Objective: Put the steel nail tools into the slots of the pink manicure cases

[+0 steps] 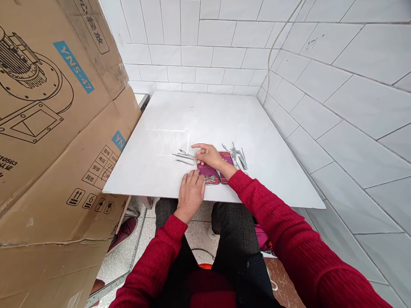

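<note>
White tiled walls close in a white desk [180,128], with large cardboard boxes [54,128] leaning at the left. An open magenta tool case [215,171] lies near the desk's front edge. Left hand [191,192] rests flat against the case's near left corner, fingers loosely extended, holding nothing. Right hand [208,155] pinches a thin metal tool [195,159] over the case. More slim tools [184,157] lie just left; nippers and clippers [237,155] just right
</note>
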A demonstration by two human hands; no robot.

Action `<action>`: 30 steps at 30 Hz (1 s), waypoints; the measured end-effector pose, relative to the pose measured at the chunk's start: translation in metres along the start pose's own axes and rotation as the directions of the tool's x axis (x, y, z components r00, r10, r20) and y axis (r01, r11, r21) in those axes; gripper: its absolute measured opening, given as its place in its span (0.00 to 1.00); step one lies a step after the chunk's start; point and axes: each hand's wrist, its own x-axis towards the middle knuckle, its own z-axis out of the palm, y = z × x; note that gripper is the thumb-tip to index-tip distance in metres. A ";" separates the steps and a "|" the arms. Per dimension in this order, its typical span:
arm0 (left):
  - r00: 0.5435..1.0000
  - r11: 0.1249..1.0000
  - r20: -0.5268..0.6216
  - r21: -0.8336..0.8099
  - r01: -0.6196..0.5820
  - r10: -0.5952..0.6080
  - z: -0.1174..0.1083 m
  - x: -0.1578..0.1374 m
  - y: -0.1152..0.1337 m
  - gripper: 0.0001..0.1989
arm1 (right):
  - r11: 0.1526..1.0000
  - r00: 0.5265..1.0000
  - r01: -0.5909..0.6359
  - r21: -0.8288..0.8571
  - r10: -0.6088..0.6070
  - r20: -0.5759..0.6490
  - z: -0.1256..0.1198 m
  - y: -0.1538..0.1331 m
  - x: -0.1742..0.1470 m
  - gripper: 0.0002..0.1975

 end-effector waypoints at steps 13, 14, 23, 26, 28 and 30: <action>1.000 1.000 0.001 0.006 -0.015 0.015 -0.002 0.001 -0.001 0.13 | 0.979 0.995 0.008 0.204 0.011 -0.095 -0.005 0.008 -0.015 0.31; 1.000 1.000 0.002 0.007 -0.014 0.014 -0.002 0.001 -0.001 0.13 | 0.978 0.995 0.006 0.210 0.015 -0.098 -0.005 0.009 -0.016 0.30; 1.000 1.000 0.006 -0.007 -0.008 0.008 -0.005 0.002 0.000 0.14 | 0.983 0.990 0.003 0.185 0.023 -0.142 -0.009 0.012 -0.021 0.23; 1.000 1.000 0.005 -0.018 0.001 -0.001 -0.005 0.003 0.001 0.14 | 0.984 0.988 0.023 0.176 0.004 -0.154 -0.013 0.013 -0.021 0.26; 1.000 1.000 0.004 -0.021 0.004 -0.004 -0.006 0.003 0.001 0.13 | 0.985 0.987 0.032 0.168 -0.005 -0.162 -0.015 0.013 -0.022 0.25; 1.000 1.000 0.004 -0.020 0.001 -0.001 -0.006 0.003 0.002 0.13 | 0.987 0.983 0.035 0.158 -0.006 -0.182 -0.016 0.013 -0.022 0.24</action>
